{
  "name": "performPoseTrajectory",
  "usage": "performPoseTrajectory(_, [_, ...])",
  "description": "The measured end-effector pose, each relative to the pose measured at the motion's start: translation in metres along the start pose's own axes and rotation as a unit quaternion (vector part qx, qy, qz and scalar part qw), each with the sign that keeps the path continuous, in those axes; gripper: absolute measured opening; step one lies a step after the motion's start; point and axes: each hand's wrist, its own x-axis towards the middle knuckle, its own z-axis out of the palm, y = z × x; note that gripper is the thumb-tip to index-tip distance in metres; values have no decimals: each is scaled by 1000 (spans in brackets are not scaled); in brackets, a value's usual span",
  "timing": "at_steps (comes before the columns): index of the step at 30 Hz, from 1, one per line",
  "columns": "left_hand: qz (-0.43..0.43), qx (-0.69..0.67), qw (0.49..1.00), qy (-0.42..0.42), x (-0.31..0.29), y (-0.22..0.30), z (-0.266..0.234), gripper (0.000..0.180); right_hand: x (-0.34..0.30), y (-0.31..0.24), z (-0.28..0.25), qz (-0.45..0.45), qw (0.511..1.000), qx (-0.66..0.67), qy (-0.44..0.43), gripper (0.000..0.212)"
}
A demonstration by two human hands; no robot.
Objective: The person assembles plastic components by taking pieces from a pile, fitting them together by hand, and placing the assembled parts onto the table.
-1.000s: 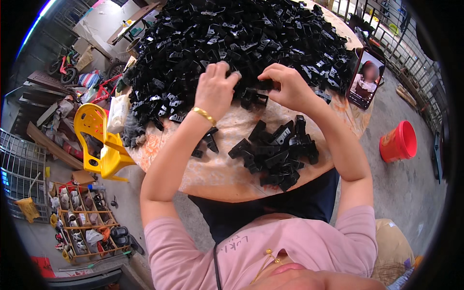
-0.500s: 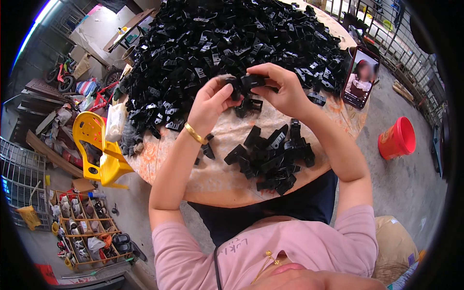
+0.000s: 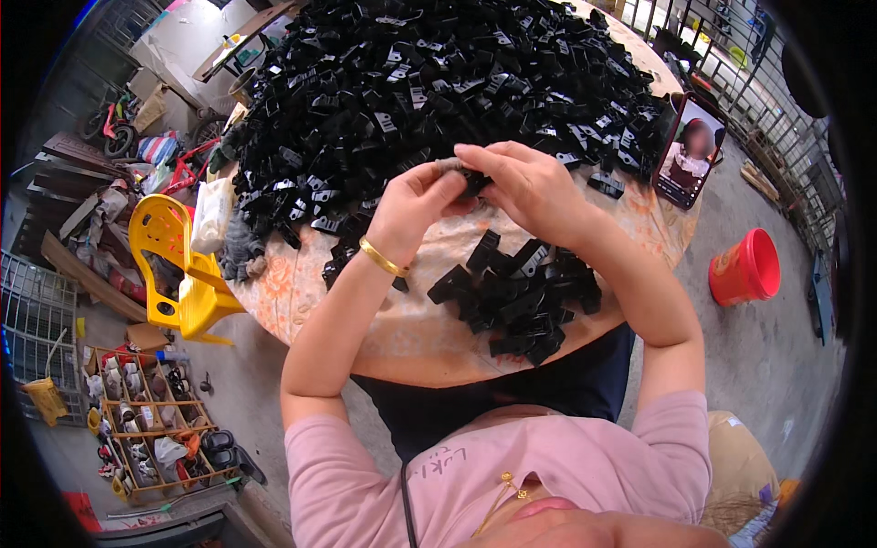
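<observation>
My left hand and my right hand meet over the near side of the large heap, closed on a black plastic part. Fingers cover most of it, so whether it is one piece or two joined cannot be made out. The heap of black plastic parts spreads over the far half of the table. Between my forearms lies a smaller pile of black plastic parts. A few more black pieces rest beside my left wrist, partly behind it.
The round table has a floral cover. A phone stands at its right edge. A red bucket is on the floor to the right. Left are a yellow plastic chair, grey cloth and a shoe rack.
My hands have come together; before, each held a black plastic part with a slight gap between. More black pieces now show beside my left wrist. The view has shifted slightly.
</observation>
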Motion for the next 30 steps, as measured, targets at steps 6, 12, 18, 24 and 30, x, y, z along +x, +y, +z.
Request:
performPoseTrajectory(6, [81, 147, 986, 3, -8, 10, 9, 33, 3, 9, -2, 67, 987, 144, 12, 50])
performPoseTrajectory(12, [115, 160, 980, -21, -7, 7, 5, 30, 0, 24, -7, 222, 864, 439, -105, 28])
performPoseTrajectory(18, [89, 213, 966, -119, -11, 13, 6, 31, 0, 37, -10, 292, 802, 510, -106, 27])
performPoseTrajectory(24, [199, 458, 839, -216, -26, 6, 23, 38, -11, 33, 1, 118, 970, -34, -210, 31])
performPoseTrajectory(30, [254, 693, 659, 147, 1, 2, -19, 36, -5, 24, -4, 111, 979, -118, -122, 23])
